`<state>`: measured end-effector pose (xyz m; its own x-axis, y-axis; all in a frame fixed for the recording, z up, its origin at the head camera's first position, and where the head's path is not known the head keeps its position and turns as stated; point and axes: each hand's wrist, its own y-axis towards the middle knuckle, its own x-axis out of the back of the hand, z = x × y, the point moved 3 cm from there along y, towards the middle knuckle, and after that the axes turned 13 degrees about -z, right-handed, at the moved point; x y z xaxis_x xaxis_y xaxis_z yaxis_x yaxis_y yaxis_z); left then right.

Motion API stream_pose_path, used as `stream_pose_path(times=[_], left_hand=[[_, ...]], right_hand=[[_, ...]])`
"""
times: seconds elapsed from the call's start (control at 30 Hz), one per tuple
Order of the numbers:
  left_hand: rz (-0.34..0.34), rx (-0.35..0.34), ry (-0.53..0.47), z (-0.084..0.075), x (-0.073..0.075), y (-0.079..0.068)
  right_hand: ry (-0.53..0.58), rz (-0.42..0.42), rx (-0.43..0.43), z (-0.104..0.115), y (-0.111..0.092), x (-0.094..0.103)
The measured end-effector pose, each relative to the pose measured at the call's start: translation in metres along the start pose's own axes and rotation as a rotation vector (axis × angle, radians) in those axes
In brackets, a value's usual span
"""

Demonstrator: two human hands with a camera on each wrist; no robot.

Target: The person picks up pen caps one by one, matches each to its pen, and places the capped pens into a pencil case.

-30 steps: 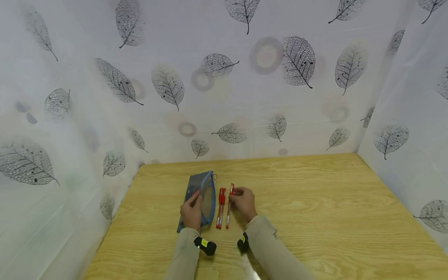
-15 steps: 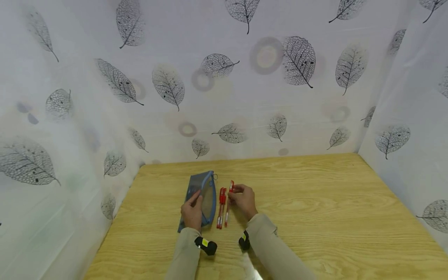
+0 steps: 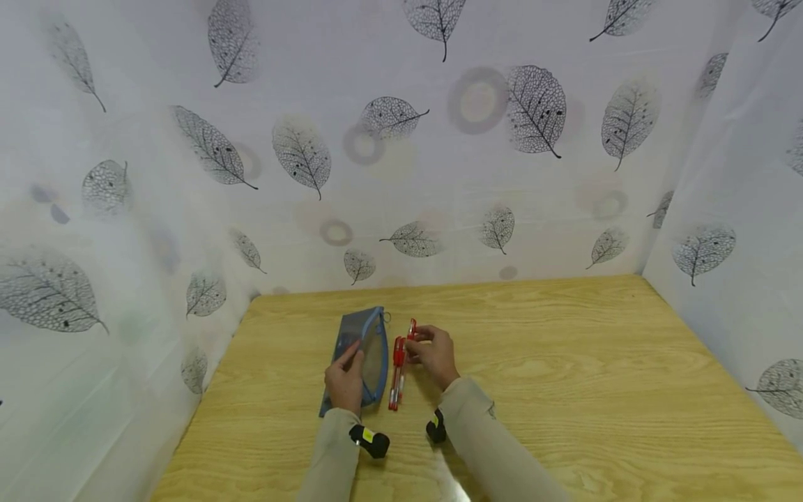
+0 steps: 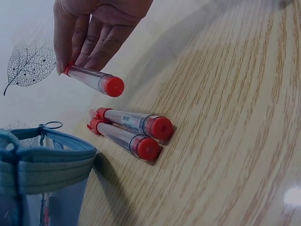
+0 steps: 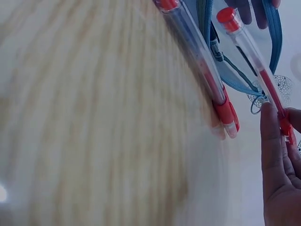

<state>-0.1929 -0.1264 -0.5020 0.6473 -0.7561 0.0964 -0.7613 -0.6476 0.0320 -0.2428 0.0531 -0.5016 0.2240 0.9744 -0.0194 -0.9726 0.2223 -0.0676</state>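
Observation:
A blue zip pencil pouch (image 3: 359,323) lies on the table with its mouth spread apart. My left hand (image 3: 344,382) pinches the pouch's upper edge between thumb and fingers. A clear-barrelled red pen (image 4: 91,79) is gripped near its cap by my right hand (image 3: 436,354) and hangs above the table, tilted. Beneath it, side by side on the table, are two more red pens (image 4: 136,123), just right of the pouch. In the right wrist view, the held pen (image 5: 254,56) passes in front of the pouch's blue zipper edge (image 5: 276,37).
The wood-grain table (image 3: 564,376) stretches far to the right of the hands. A white leaf-patterned sheet (image 3: 439,174) stands along its back and sides. A small metal ring (image 4: 51,125) hangs at the pouch's zipper end. Something thin and red (image 4: 46,214) shows inside the pouch.
My right hand has lifted the red pen off the table and carried it left, over the two lying pens. The left hand and the pouch have stayed in place.

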Motion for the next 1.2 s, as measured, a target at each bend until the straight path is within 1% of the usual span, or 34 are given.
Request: stream_pose_path(times=[0.23,0.57,0.8,1.03,1.2], left_hand=[[0.006,0.003,0.005,-0.001,0.0,-0.001],[0.004,0.005,0.004,0.0,0.001,0.001],[0.012,0.006,0.006,0.0,0.0,0.0],[0.008,0.014,0.003,-0.004,0.001,-0.002],[0.014,0.019,-0.001,-0.004,0.0,-0.001]], right_hand=[[0.032,0.018,0.002,0.004,0.002,-0.007],[0.064,0.03,-0.008,0.008,0.001,-0.025],[0.03,0.03,0.019,0.01,-0.002,-0.037],[-0.021,0.037,0.001,0.007,-0.003,-0.047],[-0.019,0.061,0.003,0.005,-0.005,-0.054]])
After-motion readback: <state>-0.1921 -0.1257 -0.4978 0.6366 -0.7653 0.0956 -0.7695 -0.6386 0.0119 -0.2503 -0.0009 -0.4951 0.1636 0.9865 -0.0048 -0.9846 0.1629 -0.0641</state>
